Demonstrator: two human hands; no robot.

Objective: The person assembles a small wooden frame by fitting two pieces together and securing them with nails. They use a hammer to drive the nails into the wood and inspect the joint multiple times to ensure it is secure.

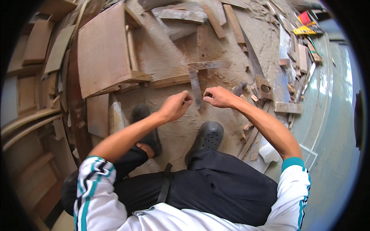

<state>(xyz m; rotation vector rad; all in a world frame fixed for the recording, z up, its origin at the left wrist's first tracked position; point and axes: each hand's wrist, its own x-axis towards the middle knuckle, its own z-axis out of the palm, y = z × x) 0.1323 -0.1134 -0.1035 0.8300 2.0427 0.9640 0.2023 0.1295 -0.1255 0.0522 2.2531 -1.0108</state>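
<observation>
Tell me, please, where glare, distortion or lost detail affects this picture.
In the head view, white glare streaks the shiny green surface; fisheye distortion bends its long edge near the rim; the corners fall black; whatever the left hand and right hand may pinch is too small to tell.

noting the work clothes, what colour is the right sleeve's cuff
The right sleeve's cuff is teal, seen best in the head view.

Dusty brown floor [173, 140], L-shaped piece [195, 86], saw [253, 59], wood strips [233, 25], boxy wooden piece [104, 54] (toward the left)
</observation>
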